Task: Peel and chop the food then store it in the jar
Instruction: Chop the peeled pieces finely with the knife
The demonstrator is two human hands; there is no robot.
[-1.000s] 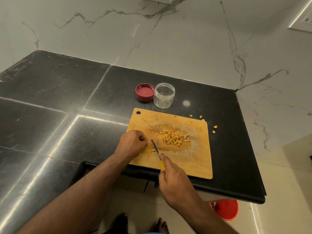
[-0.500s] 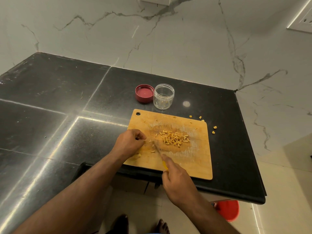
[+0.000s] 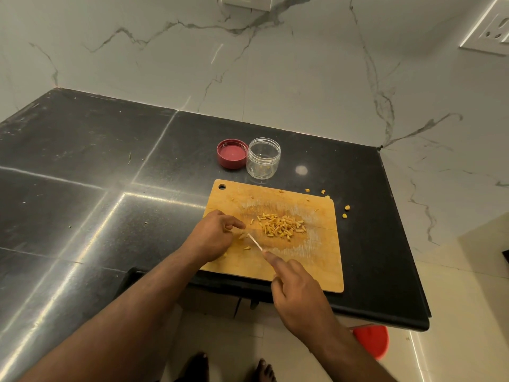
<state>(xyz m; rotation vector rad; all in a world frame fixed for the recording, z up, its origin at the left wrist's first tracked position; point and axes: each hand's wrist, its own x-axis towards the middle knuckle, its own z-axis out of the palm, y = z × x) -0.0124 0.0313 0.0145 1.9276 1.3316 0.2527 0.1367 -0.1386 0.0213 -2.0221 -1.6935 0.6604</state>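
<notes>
A wooden cutting board point(image 3: 316, 260) lies at the counter's front edge. A heap of small yellow chopped pieces point(image 3: 281, 227) sits in its middle. My left hand point(image 3: 213, 235) pinches a small piece of the food point(image 3: 242, 235) at the board's left side. My right hand point(image 3: 297, 288) grips a knife point(image 3: 254, 242) with its forefinger along the top; the blade meets that piece. Behind the board stand an open clear jar point(image 3: 263, 158) and its red lid point(image 3: 232, 153), lying upside down to the jar's left.
Several yellow scraps point(image 3: 345, 210) lie on the black counter point(image 3: 82, 188) off the board's far right corner. Marble walls close the back and right. A red bucket point(image 3: 371, 340) stands on the floor below the counter's edge, and bare feet show beneath.
The knife blade has swung left and down onto the piece under my left fingers. My left hand stays at the board's left side.
</notes>
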